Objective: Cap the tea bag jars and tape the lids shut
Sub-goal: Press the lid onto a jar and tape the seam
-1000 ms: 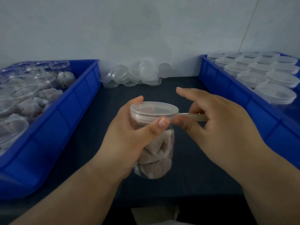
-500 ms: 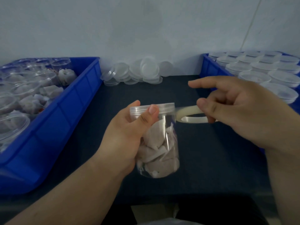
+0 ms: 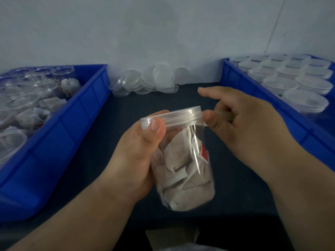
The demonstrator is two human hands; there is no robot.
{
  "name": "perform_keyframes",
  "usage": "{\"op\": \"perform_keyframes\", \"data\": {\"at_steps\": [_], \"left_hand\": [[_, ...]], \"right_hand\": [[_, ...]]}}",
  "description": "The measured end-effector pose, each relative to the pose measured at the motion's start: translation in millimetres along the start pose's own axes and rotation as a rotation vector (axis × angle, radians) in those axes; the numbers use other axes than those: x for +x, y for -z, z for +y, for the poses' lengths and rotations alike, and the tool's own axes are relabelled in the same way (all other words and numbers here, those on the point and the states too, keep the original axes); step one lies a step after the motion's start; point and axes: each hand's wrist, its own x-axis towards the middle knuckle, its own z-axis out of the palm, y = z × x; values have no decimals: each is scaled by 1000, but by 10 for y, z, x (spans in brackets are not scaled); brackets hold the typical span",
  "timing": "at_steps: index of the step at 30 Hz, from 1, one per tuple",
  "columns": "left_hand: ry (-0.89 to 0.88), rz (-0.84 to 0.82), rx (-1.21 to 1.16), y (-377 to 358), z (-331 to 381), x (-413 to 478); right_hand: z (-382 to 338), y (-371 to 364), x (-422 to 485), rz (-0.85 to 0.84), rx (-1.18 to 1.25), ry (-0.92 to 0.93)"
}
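Left fingers (image 3: 152, 134) wrap jar (image 3: 184, 171) (thumb on lid (image 3: 181, 116)); right hand (image 3: 253, 129) pinches tape (image 3: 224, 115).

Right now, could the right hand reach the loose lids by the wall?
Probably yes: bare tabletop lies between the right hand and the lids, with nothing in the way. But it is gripping the tape, so it isn't free.
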Motion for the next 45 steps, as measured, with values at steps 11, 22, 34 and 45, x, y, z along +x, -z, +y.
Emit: {"op": "perform_keyframes", "data": {"at_steps": [11, 22, 34, 45], "left_hand": [[-35, 173, 302, 108, 23, 4], [35, 314, 297, 79, -44, 42], [38, 140, 62, 38, -19, -26], [16, 151, 262, -10, -22, -22]], "right_hand": [[-4, 6, -80, -48, -138, -37], [23, 53, -50, -152, -18, 14], [63, 169, -59, 4, 88, 69], [-14, -44, -95, -25, -246, 15]]}}
